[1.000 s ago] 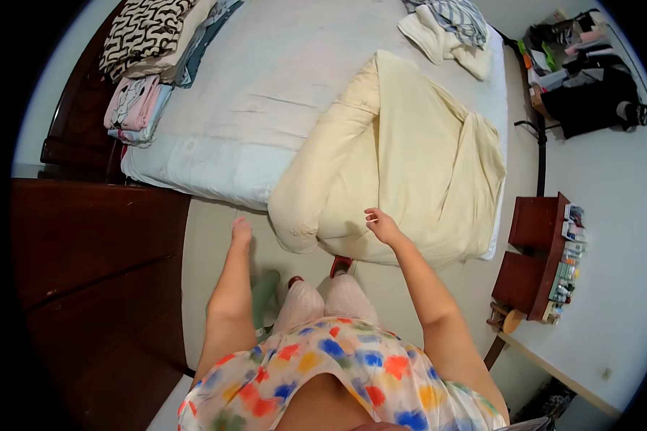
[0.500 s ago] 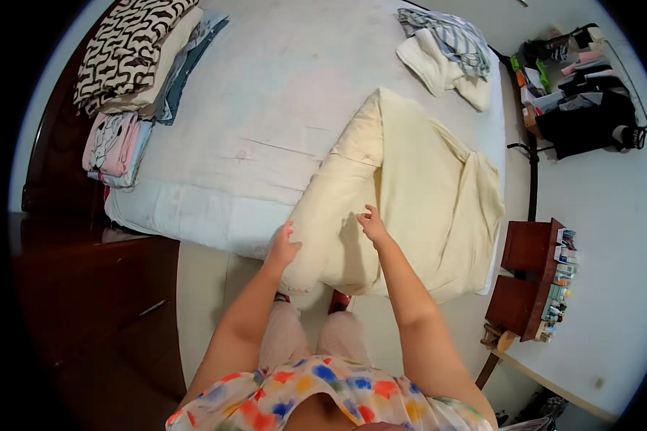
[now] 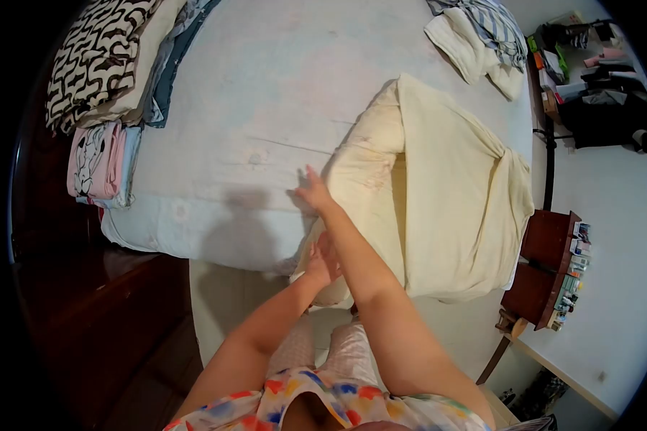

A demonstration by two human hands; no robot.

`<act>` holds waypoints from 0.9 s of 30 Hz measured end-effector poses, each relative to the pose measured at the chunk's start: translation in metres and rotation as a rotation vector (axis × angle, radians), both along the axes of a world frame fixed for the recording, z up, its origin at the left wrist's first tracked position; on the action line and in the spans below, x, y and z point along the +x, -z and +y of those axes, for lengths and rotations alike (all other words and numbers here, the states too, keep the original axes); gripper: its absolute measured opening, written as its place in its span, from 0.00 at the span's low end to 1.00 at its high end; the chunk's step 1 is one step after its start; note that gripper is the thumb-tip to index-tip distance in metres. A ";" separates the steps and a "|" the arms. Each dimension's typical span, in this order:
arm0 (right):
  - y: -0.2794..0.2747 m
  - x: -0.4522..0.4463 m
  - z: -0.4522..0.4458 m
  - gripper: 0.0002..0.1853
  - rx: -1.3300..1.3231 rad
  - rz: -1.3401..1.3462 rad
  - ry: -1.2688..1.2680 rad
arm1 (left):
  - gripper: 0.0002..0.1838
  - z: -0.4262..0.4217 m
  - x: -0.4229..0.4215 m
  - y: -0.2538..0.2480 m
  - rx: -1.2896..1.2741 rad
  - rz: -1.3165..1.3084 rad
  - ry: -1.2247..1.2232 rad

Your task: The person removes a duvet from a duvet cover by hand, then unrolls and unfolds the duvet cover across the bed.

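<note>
A cream quilt [image 3: 453,194] lies folded over on the front right of the bed, its thick left edge creased and its right side bunched. My right hand [image 3: 313,191] is reached across to the quilt's left edge, fingers spread above the pale bed sheet [image 3: 237,144]. Nearer to me, my left hand [image 3: 325,260] rests against the quilt's front left corner, its fingers stretched out and partly overlapped by my right forearm. Neither hand shows a grip on the cloth.
Folded black-and-cream patterned bedding [image 3: 101,57] and pink folded cloth [image 3: 97,161] are stacked at the left. A striped cloth [image 3: 492,32] and a white cloth [image 3: 460,47] lie at the far right. Dark wooden furniture [image 3: 101,323] stands left, a small red-brown cabinet [image 3: 546,269] right.
My right hand has moved left and away from me, from above the quilt's middle to its left edge. My left hand has shifted right and slightly nearer me. The view has shifted too.
</note>
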State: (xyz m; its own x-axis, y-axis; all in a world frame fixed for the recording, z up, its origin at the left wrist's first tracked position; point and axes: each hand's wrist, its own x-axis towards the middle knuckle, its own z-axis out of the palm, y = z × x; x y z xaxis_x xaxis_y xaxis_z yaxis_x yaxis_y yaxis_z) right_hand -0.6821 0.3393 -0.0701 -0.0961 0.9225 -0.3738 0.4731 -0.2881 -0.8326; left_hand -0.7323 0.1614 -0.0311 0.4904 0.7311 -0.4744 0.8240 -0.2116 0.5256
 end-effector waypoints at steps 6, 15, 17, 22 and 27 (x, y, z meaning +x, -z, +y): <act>-0.043 -0.030 0.027 0.18 0.215 0.029 0.087 | 0.36 0.033 -0.041 0.004 -0.317 0.194 0.075; 0.029 0.181 -0.006 0.26 -0.032 -0.079 0.935 | 0.37 0.026 -0.029 0.000 -0.280 -0.015 -0.076; -0.041 0.160 0.014 0.34 -0.417 0.239 0.947 | 0.38 0.028 -0.020 0.000 -0.272 -0.025 -0.127; 0.027 0.077 0.045 0.46 0.136 -0.251 0.510 | 0.44 0.045 0.012 -0.010 0.014 -0.183 -0.509; -0.042 0.043 0.055 0.38 -0.142 -0.158 -0.067 | 0.49 0.108 0.049 0.002 0.253 0.098 -0.556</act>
State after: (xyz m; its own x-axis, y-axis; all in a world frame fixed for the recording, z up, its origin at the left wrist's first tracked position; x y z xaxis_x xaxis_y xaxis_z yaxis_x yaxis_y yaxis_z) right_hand -0.6389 0.3942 -0.0286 -0.0856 0.8531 -0.5147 0.6169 -0.3603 -0.6997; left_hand -0.6838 0.2694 -0.0331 -0.0332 0.9603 -0.2769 0.8887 0.1551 0.4314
